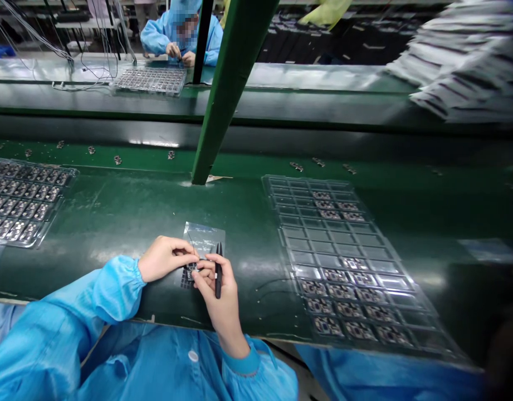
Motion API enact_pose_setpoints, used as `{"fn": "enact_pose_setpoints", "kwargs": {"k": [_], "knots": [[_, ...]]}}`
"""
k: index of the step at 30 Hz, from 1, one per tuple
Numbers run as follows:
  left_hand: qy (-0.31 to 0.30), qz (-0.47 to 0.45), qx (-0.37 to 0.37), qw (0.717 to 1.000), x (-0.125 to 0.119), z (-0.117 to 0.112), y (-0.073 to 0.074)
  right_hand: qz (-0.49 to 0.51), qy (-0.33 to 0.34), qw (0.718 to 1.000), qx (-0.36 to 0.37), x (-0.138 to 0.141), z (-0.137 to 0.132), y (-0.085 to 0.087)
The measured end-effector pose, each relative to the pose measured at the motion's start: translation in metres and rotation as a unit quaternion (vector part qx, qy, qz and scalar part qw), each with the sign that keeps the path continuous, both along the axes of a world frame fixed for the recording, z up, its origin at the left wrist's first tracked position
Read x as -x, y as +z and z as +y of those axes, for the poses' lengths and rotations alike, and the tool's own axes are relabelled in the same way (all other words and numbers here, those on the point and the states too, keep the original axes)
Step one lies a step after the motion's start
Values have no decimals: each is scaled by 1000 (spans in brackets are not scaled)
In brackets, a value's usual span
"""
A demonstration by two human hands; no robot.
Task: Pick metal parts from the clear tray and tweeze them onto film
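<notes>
Circuit board (pixel 191 269) | left grip (pixel 166 258) pinched there (hold unclear) | right grip (pixel 228 291) clasping tweezers (pixel 218 278) | right tray (pixel 317 244) part-filled with boards (pixel 342 291)

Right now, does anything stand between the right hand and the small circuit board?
Nothing visible does. The right hand has its thumb at the small circuit board, with the left hand's fingertips close by. The black tweezers in the right hand point forward, to one side of the board.
</notes>
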State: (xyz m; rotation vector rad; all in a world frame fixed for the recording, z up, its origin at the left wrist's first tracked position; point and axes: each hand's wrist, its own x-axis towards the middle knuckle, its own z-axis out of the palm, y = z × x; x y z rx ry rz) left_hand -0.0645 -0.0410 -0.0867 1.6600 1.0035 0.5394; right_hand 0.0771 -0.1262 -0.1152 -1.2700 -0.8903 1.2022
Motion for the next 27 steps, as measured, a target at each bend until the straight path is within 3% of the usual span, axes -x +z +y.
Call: {"fn": "enact_pose_setpoints", "kwargs": {"k": [9, 15, 21, 27], "knots": [[11, 25, -44, 999, 0, -3, 2, 7, -3, 1000, -8, 0, 0, 1], [-13, 37, -99, 994, 0, -7, 5, -4, -21, 1000, -5, 3, 1, 1], [-4, 69, -55, 996, -2, -8, 5, -25, -58, 998, -18, 8, 0, -1], [-30, 92, -43, 994, -1, -6, 7, -30, -53, 998, -24, 9, 0, -1]]}}
